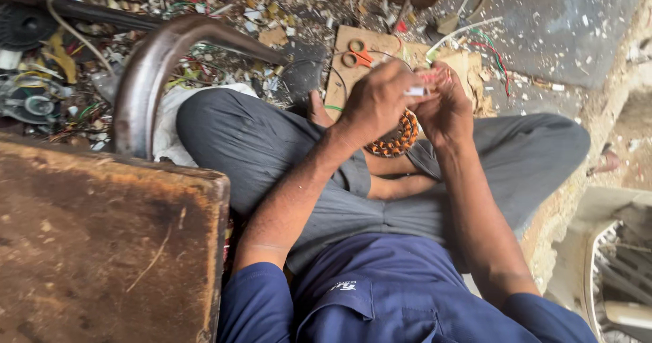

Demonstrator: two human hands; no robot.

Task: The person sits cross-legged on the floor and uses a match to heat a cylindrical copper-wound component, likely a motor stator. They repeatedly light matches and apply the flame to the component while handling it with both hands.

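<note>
Littered floor; hands (407, 102) half hide copper coil (397, 139).

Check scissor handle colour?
Orange handles on the scissors, lying on cardboard; clearest in the head view.

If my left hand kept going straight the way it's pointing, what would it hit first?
The left hand points rightward, so it would probably first meet the right hand, which is already close against it above the copper-wound ring. Depth between the two hands is hard to judge from this view.
</note>
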